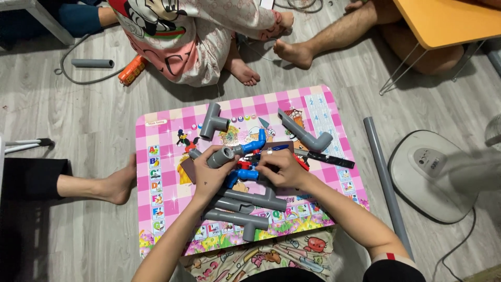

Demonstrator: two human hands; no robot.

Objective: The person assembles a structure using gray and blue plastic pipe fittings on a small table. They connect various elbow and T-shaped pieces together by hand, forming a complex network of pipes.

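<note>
On a small pink checked table (156, 130), my left hand (209, 175) grips a grey pipe elbow fitting (222, 155). Beside it my right hand (282, 168) pinches a small piece among blue pipe fittings (250, 146) and red parts (244, 165). What exactly its fingers hold is hidden. Two grey tee pipe assemblies (242, 209) lie just below my hands. A grey tee fitting (213, 121) stands at the table's far left. A longer grey pipe with an elbow (308, 134) lies at the far right, above a black marker (326, 158).
A long grey pipe (383, 177) lies on the wooden floor right of the table, next to a white fan base (433, 172). Other people sit around: a bare foot (117, 185) at left, legs (313, 44) beyond. A short grey pipe (93, 63) and an orange object (131, 70) lie far left.
</note>
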